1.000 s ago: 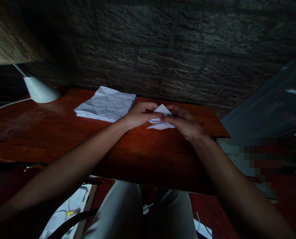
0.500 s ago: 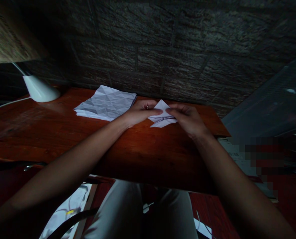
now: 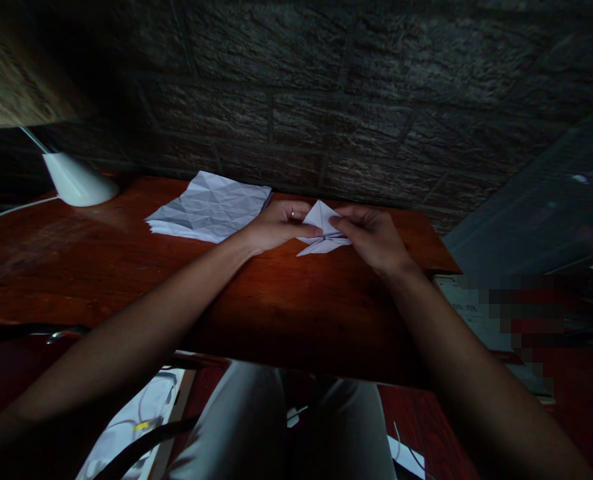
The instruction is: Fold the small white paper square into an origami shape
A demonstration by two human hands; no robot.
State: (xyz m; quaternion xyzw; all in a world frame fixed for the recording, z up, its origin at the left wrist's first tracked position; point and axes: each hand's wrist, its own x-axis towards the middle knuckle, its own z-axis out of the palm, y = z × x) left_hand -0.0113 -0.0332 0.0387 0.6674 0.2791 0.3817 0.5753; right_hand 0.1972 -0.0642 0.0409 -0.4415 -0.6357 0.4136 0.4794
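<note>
A: Take the whole view as a clock face. What's biggest?

B: A rough block wall (image 3: 286,80), filling the top from about ten o'clock round to two.

A: And below that?

B: A reddish-brown wooden counter (image 3: 271,293), running from nine o'clock across the middle and ending short of three. A person's legs (image 3: 241,427), in pale trousers, show at six, past its near edge.

A: What stands on it?

B: A lamp (image 3: 81,183) between nine and ten o'clock, with a white base, a thin stem and a rough, tan shade (the edge of the view cuts that off). Smaller is the stack of paper (image 3: 209,203), nearer the middle in the same direction, its top sheet creased all over into triangles.

A: And the hands?

B: Both are clamped on one small piece, the left hand (image 3: 279,228) on its nine o'clock side, the right hand (image 3: 376,241) at three. The thumbs press its near face; the fingers behind are mostly hidden.

A: What is the piece?

B: White folded paper (image 3: 320,215), just right of centre, with a point towards twelve and a flap towards seven. I can't tell whether it touches the counter.

A: Smallest?

B: A ring (image 3: 292,215) on a left finger.
</note>
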